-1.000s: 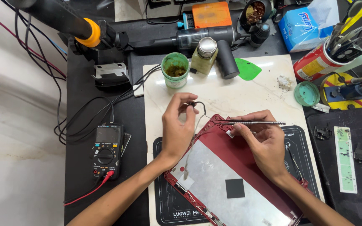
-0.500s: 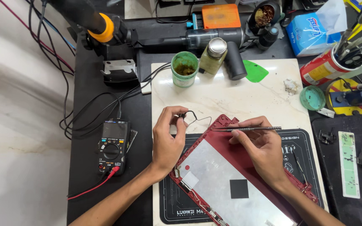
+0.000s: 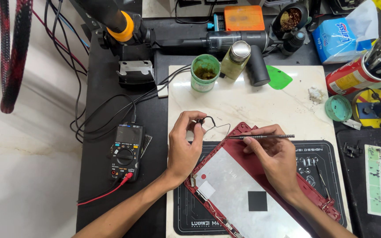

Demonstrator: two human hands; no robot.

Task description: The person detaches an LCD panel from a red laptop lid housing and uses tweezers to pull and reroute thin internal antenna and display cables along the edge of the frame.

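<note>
Left hand: my left hand point(image 3: 184, 147) pinches a thin black wire point(image 3: 214, 124) between thumb and fingertips, closed on it just above the upper left edge of the panel.
Wire: it loops up from my fingers and runs down to the top corner of the red frame; where it ends I cannot tell.
Right hand: my right hand point(image 3: 274, 154) is clamped on a slim metal tool point(image 3: 261, 137), held pen-fashion and lying nearly level, its tip pointing left toward the wire and the frame's top corner.
Panel: a red-framed screen panel point(image 3: 239, 194) lies flat and tilted on a black work mat point(image 3: 314, 152), silver back up, with a black square patch point(image 3: 257, 201) near its middle.
Surface: the mat sits on a pale marble slab point(image 3: 248, 101) on the dark surface.
Left of the slab: a black multimeter point(image 3: 125, 152) with a red lead plugged in.
Behind the slab: a green jar point(image 3: 205, 72), a small bottle with a metal cap point(image 3: 236, 59) and a green pick point(image 3: 278, 78).
Right edge: a round green lid point(image 3: 338, 108) and a red can of tools point(image 3: 353, 76).
</note>
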